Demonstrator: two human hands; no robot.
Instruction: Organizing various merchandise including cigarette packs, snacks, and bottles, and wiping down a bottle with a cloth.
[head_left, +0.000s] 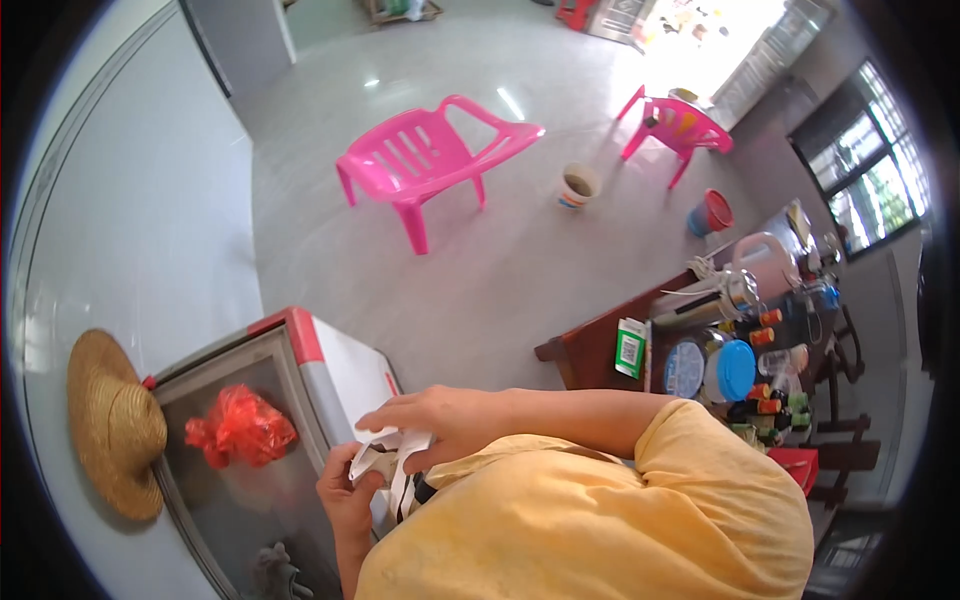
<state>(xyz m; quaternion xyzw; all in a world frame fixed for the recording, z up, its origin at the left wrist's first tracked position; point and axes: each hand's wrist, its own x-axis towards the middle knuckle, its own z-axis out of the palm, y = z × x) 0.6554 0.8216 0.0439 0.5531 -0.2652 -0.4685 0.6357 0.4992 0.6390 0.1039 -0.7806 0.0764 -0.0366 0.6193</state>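
Close against the front of a yellow shirt, my two hands meet around a small white packet (380, 463), which looks like paper or thin plastic. Its upper edge gapes, and something greyish shows inside. My left hand (349, 487) pinches the packet's left side between thumb and fingers. From the right, my right hand (442, 421) reaches across with its fingers over the top and its thumb on the near right side. A white strap-like piece with dark stripes hangs below, partly hidden by the shirt. Beside my left hand stands a chest freezer (311, 409) with a glass top.
On the freezer lie a red plastic bag (247, 427) and a straw hat (112, 427). Pink plastic chairs (409, 157) and a bucket (579, 186) stand on the floor ahead. At right, a wooden table (615, 326) carries jars, bottles and a thermos flask (701, 296).
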